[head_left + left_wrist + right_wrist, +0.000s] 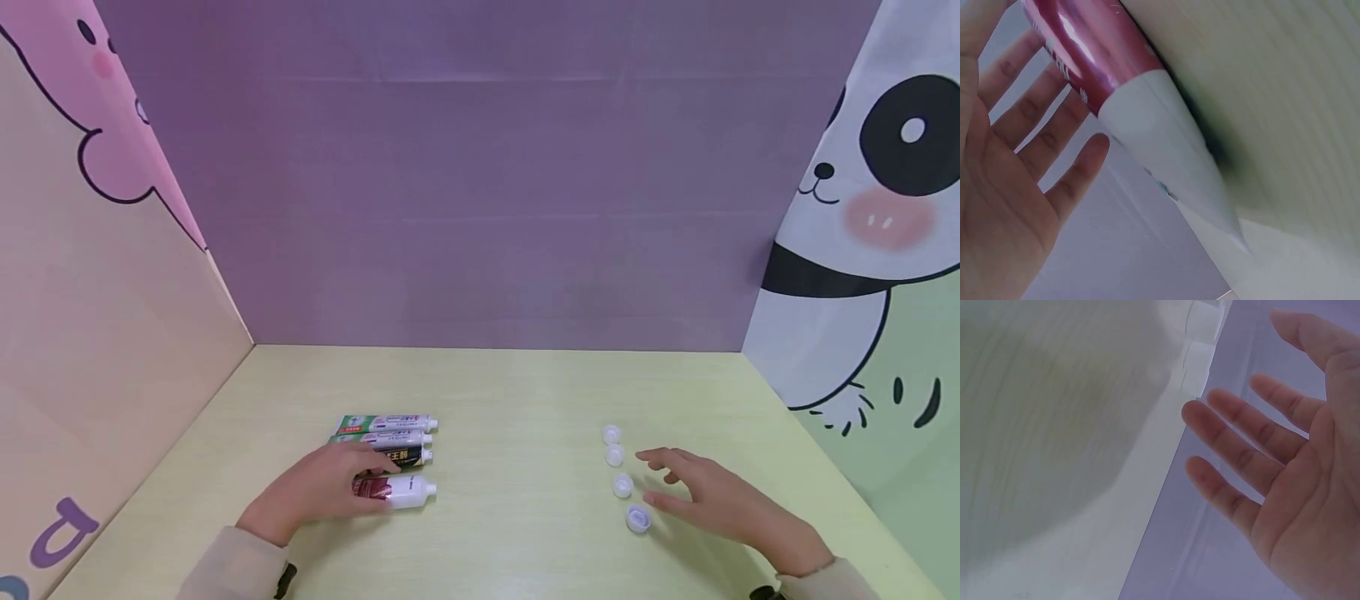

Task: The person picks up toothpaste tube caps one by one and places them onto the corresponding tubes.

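My left hand (326, 485) is at the nearest toothpaste tube (409, 492), dark red and white, which lies flat with its nozzle to the right. The thumb is along its near side and the fingers reach over its far side. In the left wrist view the fingers spread loosely behind this tube's red part (1100, 40). Beyond it lie a black toothpaste tube (409, 457), partly covered by the hand, and two green-and-white tubes. My right hand (716, 496) hovers with relaxed, spread fingers beside a large white cap (638, 519) and a smaller cap (622, 485), holding nothing.
Two more white caps, one (615, 455) and another (612, 434), continue the row toward the back. The farthest green-and-white tube (393, 422) lies at the back of the tubes. A purple panel (487, 208) closes off the pale table's (510, 392) far edge, with printed panels at both sides.
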Demonstrator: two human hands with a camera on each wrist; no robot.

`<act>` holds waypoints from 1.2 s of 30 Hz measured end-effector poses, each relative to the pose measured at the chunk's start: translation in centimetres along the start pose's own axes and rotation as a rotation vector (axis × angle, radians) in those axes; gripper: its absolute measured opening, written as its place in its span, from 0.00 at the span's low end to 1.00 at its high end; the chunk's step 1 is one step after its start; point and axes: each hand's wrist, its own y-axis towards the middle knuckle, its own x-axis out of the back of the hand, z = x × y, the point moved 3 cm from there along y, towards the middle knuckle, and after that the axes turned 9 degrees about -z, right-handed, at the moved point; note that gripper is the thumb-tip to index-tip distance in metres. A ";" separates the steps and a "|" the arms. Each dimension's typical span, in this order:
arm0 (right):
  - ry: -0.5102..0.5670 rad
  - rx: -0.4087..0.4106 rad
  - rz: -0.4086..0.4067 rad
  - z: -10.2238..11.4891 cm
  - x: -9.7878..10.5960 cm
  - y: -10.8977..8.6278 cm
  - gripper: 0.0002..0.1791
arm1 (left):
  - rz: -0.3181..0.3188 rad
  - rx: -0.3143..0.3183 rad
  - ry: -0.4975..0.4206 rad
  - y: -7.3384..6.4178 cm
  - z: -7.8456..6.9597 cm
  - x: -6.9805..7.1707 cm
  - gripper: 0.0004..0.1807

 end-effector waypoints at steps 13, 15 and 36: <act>0.073 0.013 0.040 1.1 -0.7 0.0 0.26 | 0.056 0.026 -0.096 -0.1 0.2 -0.4 0.22; 0.082 0.016 0.046 1.2 -0.8 0.0 0.26 | 0.060 0.034 -0.107 -0.1 0.2 -0.3 0.22; 0.098 0.120 0.095 1.4 -2.1 0.2 0.20 | 0.076 0.002 -0.145 0.1 -0.1 -0.2 0.19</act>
